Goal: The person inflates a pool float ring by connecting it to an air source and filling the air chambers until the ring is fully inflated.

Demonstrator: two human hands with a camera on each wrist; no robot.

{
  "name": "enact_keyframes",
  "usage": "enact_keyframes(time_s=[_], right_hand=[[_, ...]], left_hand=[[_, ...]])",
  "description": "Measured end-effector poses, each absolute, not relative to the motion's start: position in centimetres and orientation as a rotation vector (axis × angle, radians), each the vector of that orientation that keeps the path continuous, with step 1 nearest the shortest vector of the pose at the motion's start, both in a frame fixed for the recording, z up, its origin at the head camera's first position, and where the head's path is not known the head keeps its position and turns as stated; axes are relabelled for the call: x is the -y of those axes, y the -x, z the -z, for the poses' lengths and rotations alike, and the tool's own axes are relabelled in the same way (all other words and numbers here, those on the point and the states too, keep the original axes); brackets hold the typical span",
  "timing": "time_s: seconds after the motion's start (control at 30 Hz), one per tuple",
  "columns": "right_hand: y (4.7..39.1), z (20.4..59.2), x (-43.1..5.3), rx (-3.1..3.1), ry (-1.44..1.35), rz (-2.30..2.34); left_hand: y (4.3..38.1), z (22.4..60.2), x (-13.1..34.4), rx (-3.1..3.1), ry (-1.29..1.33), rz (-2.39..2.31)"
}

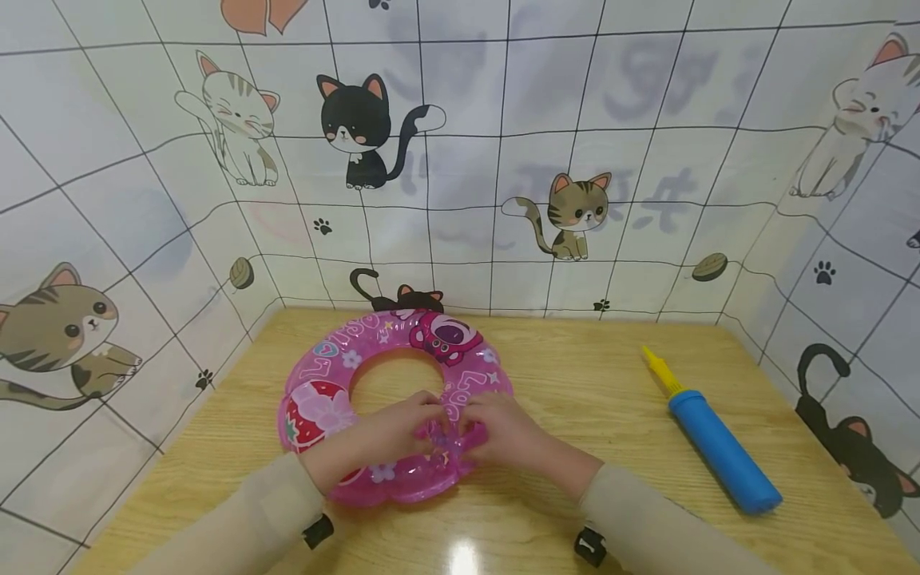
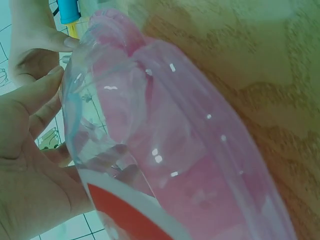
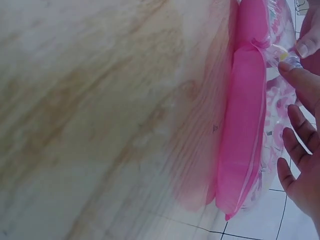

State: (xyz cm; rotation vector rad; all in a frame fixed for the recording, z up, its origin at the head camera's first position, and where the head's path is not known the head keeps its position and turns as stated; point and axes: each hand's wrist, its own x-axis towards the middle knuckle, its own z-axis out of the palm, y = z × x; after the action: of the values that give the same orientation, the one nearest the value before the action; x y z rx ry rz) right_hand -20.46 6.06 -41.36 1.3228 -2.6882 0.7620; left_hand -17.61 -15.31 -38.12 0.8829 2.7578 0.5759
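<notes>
A pink inflatable swim ring [image 1: 334, 359], printed with a bear, strawberries and flowers, lies puffed up on the table, its near right part creased. My left hand [image 1: 413, 419] reaches across the hole to the ring's near right side. Facing it, my right hand [image 1: 499, 430] comes in from the outer edge. In the right wrist view, fingertips of both hands meet at a small clear valve [image 3: 291, 59], pinching it. The other right fingers [image 3: 300, 140] spread loosely beside the ring. Clear and pink vinyl partly covers the left fingers in the left wrist view.
A blue hand pump [image 1: 722, 451] with a yellow nozzle [image 1: 661, 369] lies on the right of the wooden table [image 1: 575, 367]. Sheets with a grid and cartoon cats [image 1: 575, 216] stand as walls at the back and both sides.
</notes>
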Motion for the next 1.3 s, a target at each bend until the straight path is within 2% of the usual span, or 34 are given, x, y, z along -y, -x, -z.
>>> enact_keyframes(time_s=[0.83, 1.3], right_hand=[[20.45, 40.55, -6.15, 2.628, -1.427, -1.149], [20.6, 40.64, -5.86, 2.597, -1.569, -0.897]], left_hand=[[17.37, 37.9, 14.5, -2.841, -0.781, -0.579], [17.54, 38.12, 14.73, -2.822, -0.797, -0.598]])
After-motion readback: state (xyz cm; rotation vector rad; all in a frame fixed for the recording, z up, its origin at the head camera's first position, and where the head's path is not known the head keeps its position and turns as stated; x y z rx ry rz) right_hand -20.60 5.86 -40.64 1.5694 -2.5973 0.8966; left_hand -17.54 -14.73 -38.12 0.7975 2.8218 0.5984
